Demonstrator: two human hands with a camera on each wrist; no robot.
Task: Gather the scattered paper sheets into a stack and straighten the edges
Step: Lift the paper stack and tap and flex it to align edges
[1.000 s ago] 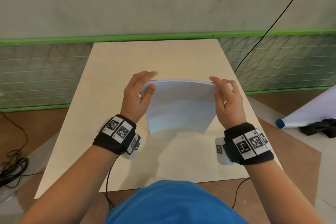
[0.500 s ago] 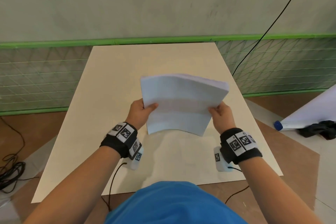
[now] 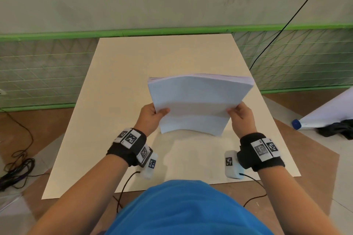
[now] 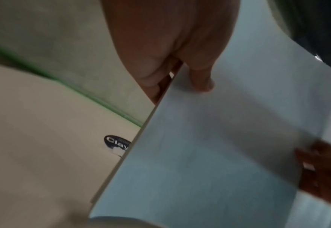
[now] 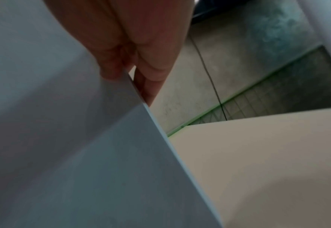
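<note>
A stack of white paper sheets (image 3: 196,101) stands on edge above the beige table (image 3: 114,112), tilted and slightly bowed, its lower edge near the tabletop. My left hand (image 3: 152,115) pinches its left side, thumb on the near face. My right hand (image 3: 239,115) pinches the right side the same way. In the left wrist view the paper stack (image 4: 209,146) fills the right, with my left hand (image 4: 180,66) clamped on its edge. The right wrist view shows the paper stack (image 5: 72,146) and my right hand (image 5: 133,66) gripping its edge.
A small black oval sticker (image 4: 117,144) lies on the table near the stack. A green-framed mesh fence (image 3: 38,70) runs behind the table. A white roll with a blue cap (image 3: 324,114) and dark cloth lie on the floor at right. Cables (image 3: 15,168) coil at left.
My hands slid from the top corners of the stack down to its lower sides. The stack now stands taller and leans a little to the right.
</note>
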